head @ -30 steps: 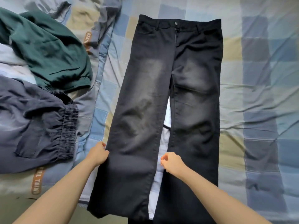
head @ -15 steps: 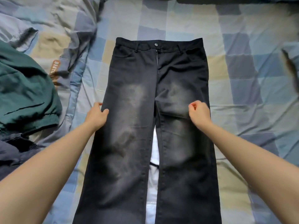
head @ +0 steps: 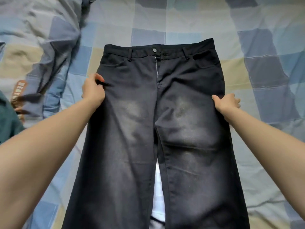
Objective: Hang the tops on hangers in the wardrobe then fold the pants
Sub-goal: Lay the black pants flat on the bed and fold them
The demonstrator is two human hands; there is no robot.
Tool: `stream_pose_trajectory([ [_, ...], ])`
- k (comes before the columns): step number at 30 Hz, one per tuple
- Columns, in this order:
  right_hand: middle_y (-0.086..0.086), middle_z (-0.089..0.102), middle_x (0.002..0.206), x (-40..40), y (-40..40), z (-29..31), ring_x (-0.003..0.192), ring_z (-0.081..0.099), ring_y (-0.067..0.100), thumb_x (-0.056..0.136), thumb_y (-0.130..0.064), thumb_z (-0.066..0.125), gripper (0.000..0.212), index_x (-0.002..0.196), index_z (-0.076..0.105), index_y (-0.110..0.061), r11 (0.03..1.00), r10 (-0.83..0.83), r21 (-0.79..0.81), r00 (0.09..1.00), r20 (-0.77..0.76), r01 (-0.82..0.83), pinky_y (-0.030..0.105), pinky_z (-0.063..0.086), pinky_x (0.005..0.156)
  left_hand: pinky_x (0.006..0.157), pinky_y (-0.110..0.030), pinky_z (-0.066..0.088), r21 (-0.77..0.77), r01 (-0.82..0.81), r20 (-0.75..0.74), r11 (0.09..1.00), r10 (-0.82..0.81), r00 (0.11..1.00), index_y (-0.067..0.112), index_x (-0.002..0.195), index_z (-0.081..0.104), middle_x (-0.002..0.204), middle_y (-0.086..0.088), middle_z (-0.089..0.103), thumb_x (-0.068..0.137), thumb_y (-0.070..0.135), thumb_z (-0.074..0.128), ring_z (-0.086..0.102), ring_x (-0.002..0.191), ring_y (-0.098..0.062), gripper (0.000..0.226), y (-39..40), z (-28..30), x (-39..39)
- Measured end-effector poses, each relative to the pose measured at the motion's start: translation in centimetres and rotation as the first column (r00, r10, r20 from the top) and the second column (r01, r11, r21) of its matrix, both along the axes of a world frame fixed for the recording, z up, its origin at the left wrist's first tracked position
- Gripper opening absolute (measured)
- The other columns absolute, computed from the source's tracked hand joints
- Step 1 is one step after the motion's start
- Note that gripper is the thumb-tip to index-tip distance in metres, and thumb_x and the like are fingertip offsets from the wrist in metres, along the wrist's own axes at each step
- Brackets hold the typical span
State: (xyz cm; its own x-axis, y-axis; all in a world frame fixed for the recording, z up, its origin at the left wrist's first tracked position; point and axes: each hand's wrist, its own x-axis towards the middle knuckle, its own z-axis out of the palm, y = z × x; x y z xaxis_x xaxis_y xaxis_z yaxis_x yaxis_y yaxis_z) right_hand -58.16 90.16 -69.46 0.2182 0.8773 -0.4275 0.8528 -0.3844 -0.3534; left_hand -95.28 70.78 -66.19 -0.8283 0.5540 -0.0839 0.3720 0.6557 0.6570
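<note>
Black faded jeans [head: 158,123] lie flat and face up on the bed, waistband at the far end, legs running toward me and off the bottom of the view. My left hand [head: 93,90] pinches the jeans' left outer seam at hip height, a small fold of cloth between thumb and fingers. My right hand [head: 226,103] grips the right outer seam just below the pocket, thumb on top of the cloth and fingers curled round the edge.
A checked blue, grey and beige bedsheet [head: 264,47] covers the bed. A dark green garment [head: 8,119] shows at the left edge. Rumpled bedding [head: 41,30] is bunched at the upper left. Something white [head: 159,195] lies under the jeans between the legs.
Both hands have moved up the jeans from knee height to the hips, and the right hand has shifted from the inner leg to the outer seam. The view has come closer.
</note>
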Motion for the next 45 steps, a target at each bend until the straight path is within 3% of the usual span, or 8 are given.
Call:
stream_pose_trajectory([
  [11, 0.005, 0.051, 0.073, 3.2, 0.5, -0.4, 0.076, 0.048, 0.025, 0.086, -0.047, 0.058, 0.037, 0.070, 0.047, -0.016, 0.998, 0.014, 0.056, 0.945, -0.327, 0.004, 0.034, 0.039, 0.061, 0.112, -0.066, 0.006, -0.624, 0.215, -0.136, 0.752, -0.375, 0.917, 0.041, 0.154, 0.008, 0.162, -0.004, -0.021, 0.099, 0.052, 0.036, -0.005, 0.148, -0.040, 0.063, -2.6, -2.8, 1.5],
  [15, 0.009, 0.058, 0.112, 3.5, -1.1, 0.8, 0.103, 0.058, 0.030, 0.082, -0.043, 0.062, 0.043, 0.111, 0.047, -0.014, 0.999, 0.032, 0.010, 0.941, -0.337, -0.031, 0.048, 0.050, 0.091, 0.111, -0.065, 0.013, -0.583, 0.494, -0.286, 0.645, -0.732, 0.619, 0.032, 0.154, 0.021, 0.165, 0.000, 0.005, 0.100, 0.046, 0.035, 0.007, 0.149, -0.033, 0.058, -5.2, -2.8, 6.3],
  [20, 0.019, 0.058, 0.088, 4.7, -3.7, 1.7, 0.088, 0.059, 0.038, 0.093, -0.050, 0.041, 0.050, 0.078, 0.054, -0.005, 0.997, 0.039, -0.063, 0.987, -0.155, -0.049, 0.048, 0.052, 0.085, 0.116, -0.052, 0.021, -0.540, 0.697, -0.235, 0.473, -0.879, 0.415, 0.021, 0.153, 0.029, 0.161, 0.000, 0.025, 0.097, 0.030, 0.032, 0.022, 0.148, -0.024, 0.057, -10.0, -3.1, 13.9],
  [28, 0.004, 0.050, 0.080, 6.3, -9.6, 5.2, 0.064, 0.048, 0.019, 0.095, -0.048, 0.044, 0.037, 0.103, 0.054, -0.013, 0.952, -0.100, -0.306, 0.932, -0.348, -0.012, 0.025, 0.039, 0.057, 0.121, -0.044, 0.007, -0.576, 0.571, -0.099, 0.584, -0.744, 0.661, 0.012, 0.154, 0.015, 0.161, -0.007, 0.015, 0.094, 0.017, 0.042, 0.011, 0.149, -0.025, 0.066, -13.4, 0.4, 21.2],
  [32, 0.005, 0.054, 0.079, 8.9, -15.1, 6.2, 0.060, 0.048, 0.014, 0.096, -0.023, 0.053, 0.013, 0.092, 0.055, -0.010, 0.921, -0.097, -0.388, 0.942, -0.321, -0.038, 0.020, 0.041, 0.048, 0.120, -0.049, 0.007, -0.534, 0.735, 0.126, 0.418, -0.821, 0.557, 0.020, 0.155, 0.015, 0.164, -0.005, 0.000, 0.100, 0.037, 0.041, 0.006, 0.149, -0.027, 0.062, -19.1, 1.8, 29.3],
  [38, 0.000, 0.053, 0.072, 13.7, -21.6, 5.8, 0.058, 0.052, 0.014, 0.091, -0.040, 0.060, 0.025, 0.083, 0.055, -0.017, 0.856, -0.111, -0.511, 0.937, -0.332, -0.080, 0.017, 0.040, 0.046, 0.089, -0.020, 0.039, -0.105, 0.235, 0.431, 0.966, -0.169, 0.886, 0.015, 0.144, 0.036, 0.137, -0.004, 0.037, 0.090, 0.007, 0.062, 0.054, 0.106, -0.019, 0.060, -22.5, 3.0, 35.7],
  [41, 0.001, 0.061, 0.081, 16.0, -23.4, 5.3, 0.076, 0.058, 0.018, 0.089, -0.031, 0.064, 0.015, 0.090, 0.057, -0.019, 0.850, -0.016, -0.499, 0.938, -0.346, -0.170, 0.030, 0.046, 0.066, 0.080, -0.018, 0.037, -0.019, 0.210, 0.346, 0.977, -0.191, 0.919, 0.013, 0.121, 0.056, 0.114, 0.000, 0.048, 0.086, 0.001, 0.064, 0.050, 0.084, -0.013, 0.039, -23.1, 2.9, 35.5],
  [45, 0.005, 0.048, 0.067, 19.0, -24.3, 5.9, 0.046, 0.043, 0.013, 0.093, -0.019, 0.061, 0.016, 0.083, 0.048, -0.014, 0.850, -0.061, -0.509, 0.933, -0.356, -0.138, 0.020, 0.040, 0.041, 0.093, -0.032, 0.044, -0.230, 0.455, 0.371, 0.860, -0.355, 0.858, 0.011, 0.105, 0.066, 0.109, 0.002, 0.046, 0.093, 0.006, 0.056, 0.052, 0.092, -0.017, 0.017, -24.5, 2.7, 36.4],
])
